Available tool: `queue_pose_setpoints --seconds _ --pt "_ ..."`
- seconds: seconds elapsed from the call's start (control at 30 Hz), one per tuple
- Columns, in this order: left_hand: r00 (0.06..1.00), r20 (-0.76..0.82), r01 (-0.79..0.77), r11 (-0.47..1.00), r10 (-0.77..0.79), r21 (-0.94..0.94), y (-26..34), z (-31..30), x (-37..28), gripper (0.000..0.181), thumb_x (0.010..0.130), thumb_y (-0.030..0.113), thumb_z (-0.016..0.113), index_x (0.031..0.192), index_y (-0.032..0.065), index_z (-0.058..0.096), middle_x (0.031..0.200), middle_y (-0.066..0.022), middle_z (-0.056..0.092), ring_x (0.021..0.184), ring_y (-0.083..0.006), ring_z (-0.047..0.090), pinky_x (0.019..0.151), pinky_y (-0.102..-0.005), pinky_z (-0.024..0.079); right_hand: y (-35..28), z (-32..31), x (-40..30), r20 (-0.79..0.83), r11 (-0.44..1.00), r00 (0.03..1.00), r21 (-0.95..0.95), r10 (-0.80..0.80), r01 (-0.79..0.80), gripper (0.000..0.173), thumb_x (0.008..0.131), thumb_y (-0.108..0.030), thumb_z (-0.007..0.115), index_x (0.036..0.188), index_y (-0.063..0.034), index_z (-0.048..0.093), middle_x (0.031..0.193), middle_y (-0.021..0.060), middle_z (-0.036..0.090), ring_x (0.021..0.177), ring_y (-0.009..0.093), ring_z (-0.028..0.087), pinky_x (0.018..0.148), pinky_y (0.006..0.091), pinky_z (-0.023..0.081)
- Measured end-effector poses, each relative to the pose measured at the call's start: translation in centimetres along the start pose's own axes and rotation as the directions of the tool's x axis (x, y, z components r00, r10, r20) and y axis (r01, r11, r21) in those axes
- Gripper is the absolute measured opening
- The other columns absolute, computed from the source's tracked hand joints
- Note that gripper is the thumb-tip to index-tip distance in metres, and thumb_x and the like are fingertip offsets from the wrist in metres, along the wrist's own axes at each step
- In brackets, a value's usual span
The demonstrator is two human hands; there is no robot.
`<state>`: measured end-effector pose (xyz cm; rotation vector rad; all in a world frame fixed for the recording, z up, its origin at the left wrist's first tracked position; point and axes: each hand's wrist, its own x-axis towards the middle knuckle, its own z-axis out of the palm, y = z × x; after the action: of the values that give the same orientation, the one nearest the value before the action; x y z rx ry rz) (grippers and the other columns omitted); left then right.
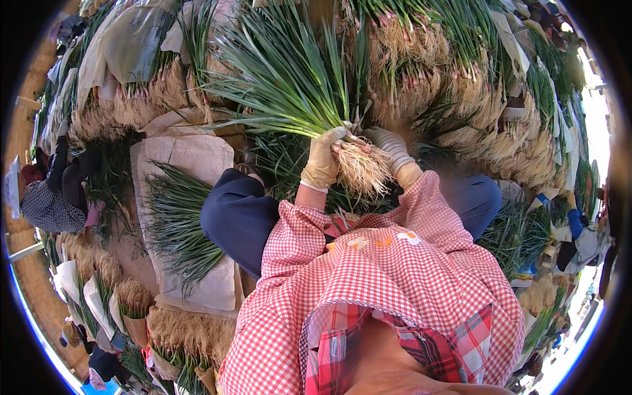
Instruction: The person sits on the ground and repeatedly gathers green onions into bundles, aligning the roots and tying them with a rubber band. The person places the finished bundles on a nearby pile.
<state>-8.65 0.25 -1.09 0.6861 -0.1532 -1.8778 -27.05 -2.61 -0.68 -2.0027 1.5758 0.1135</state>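
Note:
In front of my chest a bunch of long green plants (296,89) with pale stems fans out to the upper left, its tangle of pale roots (363,165) hanging towards me. My left hand (323,155), in a yellowish glove, is closed around the stems just above the roots. At the other side of the root end is my right hand (392,148), in a striped knitted glove; its fingers are partly hidden behind the roots, and its hold is unclear. Loose green leaves lie beneath both hands, between my bent legs.
To the left, a pale sheet (182,148) bears a pile of green leaves (180,222). Rows of rooted plants (410,84) stand stacked beyond my hands, some under plastic sheeting (131,47). A person in a checked top (54,207) sits far left; another person (585,242) is far right.

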Motion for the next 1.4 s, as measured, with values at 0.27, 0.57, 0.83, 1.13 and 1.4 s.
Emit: queue_pose_setpoints --seconds 0.27,0.57,0.83,1.13,1.4 --pt "0.972 -0.210 -0.022 0.932 0.104 0.361 -2.6 -1.7 -0.7 0.016 0.079 0.000 0.062 0.091 -0.0096 0.062 0.071 -0.0123 0.063 0.055 -0.0203 0.062 0.050 -0.0257 0.051 -3.8 -2.2 2.3 0.110 0.530 0.959 0.814 0.262 -0.238 0.064 0.085 -0.044 0.064 0.130 -0.0016 0.049 0.089 0.0139 0.065 0.077 0.021 0.060 0.068 0.0341 0.049" --pt "0.987 0.140 0.095 0.993 -0.084 -0.069 -0.3 -1.5 -3.5 0.021 0.080 0.008 0.058 0.096 -0.0061 0.061 0.087 -0.0148 0.062 0.086 -0.0338 0.064 0.067 -0.0472 0.060 1.3 1.3 3.3 -0.181 -0.335 0.899 0.884 0.399 0.327 0.022 0.093 -0.015 0.055 0.111 -0.0033 0.061 0.072 -0.0003 0.056 0.053 0.009 0.047 0.047 0.0239 0.040" --pt "0.982 0.139 0.118 0.991 -0.126 0.061 -0.4 -3.7 -2.5 0.022 0.081 0.008 0.059 0.095 -0.0082 0.066 0.100 -0.0194 0.065 0.086 -0.0271 0.066 0.081 -0.0424 0.054 -1.9 -5.3 0.2 0.156 0.984 0.972 -0.049 0.177 -0.171 0.059 0.083 -0.039 0.063 0.133 -0.0101 0.051 0.118 0.0204 0.063 0.107 0.035 0.061 0.093 0.0382 0.047" --pt "0.991 -0.047 0.131 0.984 -0.127 0.118 -0.1 -1.6 -2.6 0.031 0.081 0.005 0.062 0.109 -0.0086 0.061 0.085 -0.0127 0.066 0.073 -0.0210 0.066 0.069 -0.0324 0.056 1.9 -3.5 8.8 -0.525 0.945 0.788 0.117 0.321 -0.307 0.059 0.083 -0.041 0.063 0.128 -0.0038 0.052 0.120 0.0204 0.060 0.108 0.035 0.060 0.089 0.0428 0.050" --pt "0.989 -0.135 0.097 0.941 -0.056 0.324 -4.0 -1.0 -2.4 0.024 0.082 0.007 0.062 0.100 -0.0081 0.066 0.076 -0.0126 0.068 0.060 -0.0160 0.062 0.064 -0.0235 0.053 -2.0 2.7 0.5 -0.294 0.736 0.888 0.673 0.355 -0.071 0.041 0.089 -0.027 0.059 0.123 -0.0043 0.054 0.094 0.0142 0.063 0.070 0.023 0.062 0.062 0.0389 0.052"
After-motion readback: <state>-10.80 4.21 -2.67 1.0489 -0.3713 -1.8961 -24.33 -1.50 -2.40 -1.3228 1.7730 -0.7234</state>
